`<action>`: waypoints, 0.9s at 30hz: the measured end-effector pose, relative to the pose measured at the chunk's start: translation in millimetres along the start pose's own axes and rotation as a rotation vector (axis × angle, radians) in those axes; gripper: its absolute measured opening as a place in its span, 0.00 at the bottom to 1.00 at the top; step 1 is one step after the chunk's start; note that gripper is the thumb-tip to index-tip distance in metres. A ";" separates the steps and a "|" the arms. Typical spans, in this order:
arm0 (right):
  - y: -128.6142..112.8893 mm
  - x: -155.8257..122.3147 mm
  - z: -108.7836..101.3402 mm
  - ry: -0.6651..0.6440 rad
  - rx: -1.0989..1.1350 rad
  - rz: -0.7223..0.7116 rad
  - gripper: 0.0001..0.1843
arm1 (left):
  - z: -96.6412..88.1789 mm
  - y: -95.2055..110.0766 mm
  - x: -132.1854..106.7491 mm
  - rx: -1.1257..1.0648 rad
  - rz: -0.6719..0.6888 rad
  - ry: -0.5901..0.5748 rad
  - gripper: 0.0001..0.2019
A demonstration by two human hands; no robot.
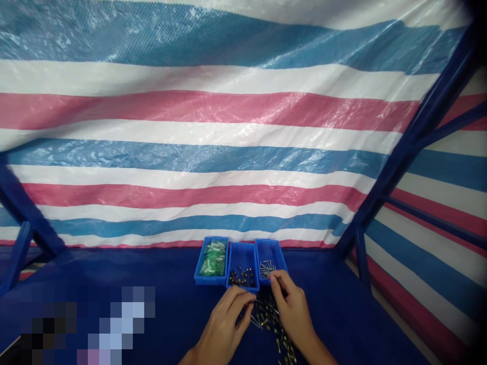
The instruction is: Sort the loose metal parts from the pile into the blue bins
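Note:
My left hand [227, 320] is over the table in front of the middle blue tray [243, 248], thumb and fingertips pinched together. Whatever lies between those fingertips is too small to make out. My right hand [293, 305] reaches to the near edge of the right blue tray [269, 245], which holds thin silver nail-like pins [267, 268]. Its thumb and forefinger are closed, and their contents cannot be made out. Small dark, rounded pieces [242, 277] lie in the middle tray. Between my hands, a loose pile of small dark and brass-coloured pieces [271, 313] and silver pins spreads over the table.
The left blue tray [198, 271] holds green-and-clear plastic packets [213, 257]. Everything stands on a dark blue tabletop [160, 268]. A striped plastic sheet [213, 167] hangs behind, with blue frame posts [395, 152] at both sides. A pixelated patch covers the lower left.

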State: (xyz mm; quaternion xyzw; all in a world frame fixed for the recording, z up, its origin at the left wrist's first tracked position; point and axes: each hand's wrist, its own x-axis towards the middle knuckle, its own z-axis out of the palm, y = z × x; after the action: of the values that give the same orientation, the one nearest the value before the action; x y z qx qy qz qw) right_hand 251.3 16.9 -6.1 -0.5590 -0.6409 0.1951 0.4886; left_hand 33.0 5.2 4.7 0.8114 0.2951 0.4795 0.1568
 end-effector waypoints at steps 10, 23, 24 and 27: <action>-0.5 0.5 0.1 0.002 -0.014 -0.002 0.22 | -0.6 -4.3 -5.1 -0.028 -0.020 0.000 0.07; -2.9 0.6 -1.0 0.006 -0.024 -0.003 0.22 | 1.7 -5.9 -2.6 -0.051 -0.021 0.094 0.06; -2.5 0.8 -0.8 0.005 -0.024 -0.003 0.22 | 2.0 -6.2 -2.8 -0.048 -0.022 0.096 0.06; -1.4 1.3 -0.5 -0.002 -0.025 0.003 0.22 | 2.2 -7.1 -3.4 -0.050 -0.029 0.075 0.06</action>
State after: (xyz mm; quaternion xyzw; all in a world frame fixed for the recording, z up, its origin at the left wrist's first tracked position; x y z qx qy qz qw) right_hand 251.2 17.5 -4.3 -0.5661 -0.6427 0.1883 0.4807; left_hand 31.3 8.6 -2.5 0.7844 0.3004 0.5144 0.1730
